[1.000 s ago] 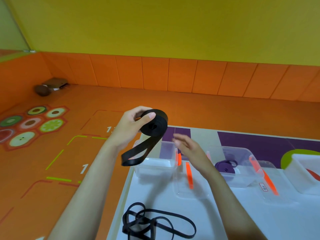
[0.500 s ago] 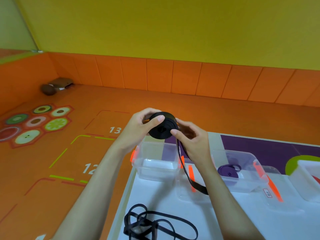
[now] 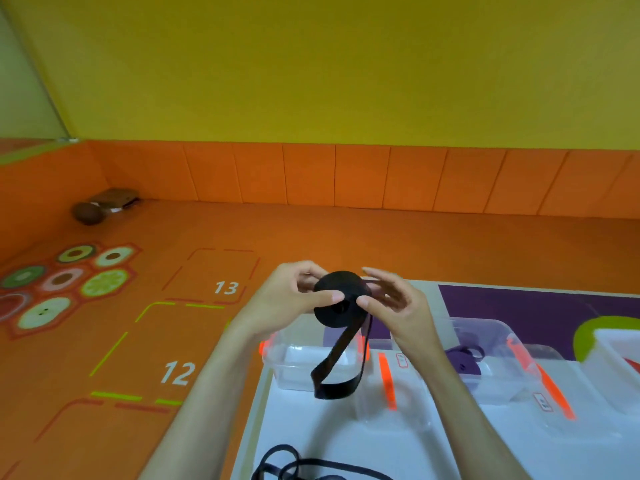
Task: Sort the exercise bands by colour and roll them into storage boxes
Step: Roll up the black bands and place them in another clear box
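Above the far left corner of the desk [image 3: 294,422], head view, the left hand [image 3: 287,301] pinches the black band roll [image 3: 341,292], thumb on its face and fingers behind. The right hand [image 3: 398,308] sets its thumb against the coil, fingers spread loosely and gripping nothing. An unrolled tail [image 3: 332,384] dangles over the clear box [image 3: 298,363]. If the pinch eases mid-wind, the springy coil would likely unwind or telescope sideways, and the hanging loop may snag the box rim
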The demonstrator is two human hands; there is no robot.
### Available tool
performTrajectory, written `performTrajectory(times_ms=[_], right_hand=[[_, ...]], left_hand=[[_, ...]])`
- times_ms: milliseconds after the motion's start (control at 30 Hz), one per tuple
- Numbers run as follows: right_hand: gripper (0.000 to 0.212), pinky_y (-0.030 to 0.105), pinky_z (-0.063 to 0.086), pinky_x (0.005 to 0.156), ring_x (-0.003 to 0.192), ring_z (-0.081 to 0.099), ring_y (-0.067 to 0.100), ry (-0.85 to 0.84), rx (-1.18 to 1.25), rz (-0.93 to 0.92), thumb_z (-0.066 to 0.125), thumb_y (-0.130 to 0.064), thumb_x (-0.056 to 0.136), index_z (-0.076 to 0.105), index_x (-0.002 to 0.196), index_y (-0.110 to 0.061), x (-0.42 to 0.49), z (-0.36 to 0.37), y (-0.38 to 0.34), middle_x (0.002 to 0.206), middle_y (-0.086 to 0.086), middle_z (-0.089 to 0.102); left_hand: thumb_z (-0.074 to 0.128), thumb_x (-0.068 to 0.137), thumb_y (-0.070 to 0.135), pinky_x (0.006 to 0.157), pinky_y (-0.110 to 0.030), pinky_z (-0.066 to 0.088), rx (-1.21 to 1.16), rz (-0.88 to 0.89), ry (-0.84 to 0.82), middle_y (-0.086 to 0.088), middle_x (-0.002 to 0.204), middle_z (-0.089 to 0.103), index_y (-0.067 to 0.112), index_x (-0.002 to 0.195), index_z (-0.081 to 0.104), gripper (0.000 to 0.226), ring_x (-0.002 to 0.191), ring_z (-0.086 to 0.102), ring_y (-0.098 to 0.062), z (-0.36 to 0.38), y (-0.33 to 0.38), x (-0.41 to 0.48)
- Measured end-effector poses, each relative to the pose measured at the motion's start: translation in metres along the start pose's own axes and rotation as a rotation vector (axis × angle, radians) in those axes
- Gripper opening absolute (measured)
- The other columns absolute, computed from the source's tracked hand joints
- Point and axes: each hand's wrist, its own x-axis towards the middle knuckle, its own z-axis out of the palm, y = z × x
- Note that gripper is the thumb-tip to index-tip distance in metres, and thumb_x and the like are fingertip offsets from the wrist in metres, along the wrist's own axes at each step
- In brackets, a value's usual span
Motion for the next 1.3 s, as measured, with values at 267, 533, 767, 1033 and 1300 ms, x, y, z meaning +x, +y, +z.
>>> performTrajectory(times_ms=[267,533,767,1033,1300], right_hand=[[0.027,0.032,0.059,0.094,0.107,0.076,0.019,0.078,0.089,0.064,0.076,-0.004,0.091,0.077,0.118,-0.007,-0.008,0.005,0.006,0.111,0.002,0.080],[0.028,0.023,0.057,0.088,0.101,0.075,0.015,-0.124,-0.118,0.018,0.082,-0.007,0.086,0.081,0.112,-0.016,-0.004,-0.008,0.003,0.106,-0.004,0.081],[0.029,0.033,0.059,0.095,0.107,0.075,0.021,0.052,0.065,0.050,0.079,-0.005,0.087,0.078,0.114,-0.017,-0.012,-0.001,0.013,0.111,0.000,0.080],[0.027,0.032,0.060,0.088,0.099,0.077,0.020,-0.016,-0.040,0.053,0.083,-0.011,0.082,0.081,0.109,-0.010,-0.010,-0.012,0.011,0.103,0.001,0.081],[0.036,0.035,0.058,0.095,0.111,0.074,0.023,0.073,0.113,0.095,0.079,-0.006,0.089,0.076,0.122,-0.018,-0.017,0.001,0.021,0.116,0.002,0.079]], left_hand=[[0.076,0.095,0.013,0.095,-0.052,0.061,-0.413,-0.085,0.202,-0.019,0.109,0.078,-0.003,0.118,0.065,0.029,0.107,0.075,-0.039,0.035,-0.039,-0.009],[0.083,0.091,0.017,0.091,-0.039,0.062,-0.080,-0.092,-0.072,-0.003,0.112,0.077,0.016,0.114,0.074,0.025,0.109,0.073,-0.026,0.014,-0.033,-0.004],[0.085,0.086,0.014,0.099,-0.054,0.060,-0.434,-0.135,0.082,-0.017,0.120,0.076,0.002,0.123,0.070,0.042,0.114,0.073,-0.037,0.031,-0.041,-0.007],[0.087,0.087,0.024,0.097,-0.041,0.055,-0.040,-0.057,0.035,-0.003,0.108,0.079,0.016,0.108,0.077,0.025,0.103,0.073,-0.022,0.020,-0.042,-0.005],[0.089,0.081,0.011,0.098,-0.047,0.060,-0.346,-0.108,0.198,-0.010,0.108,0.080,0.009,0.108,0.078,0.029,0.108,0.075,-0.034,0.034,-0.051,-0.006]])
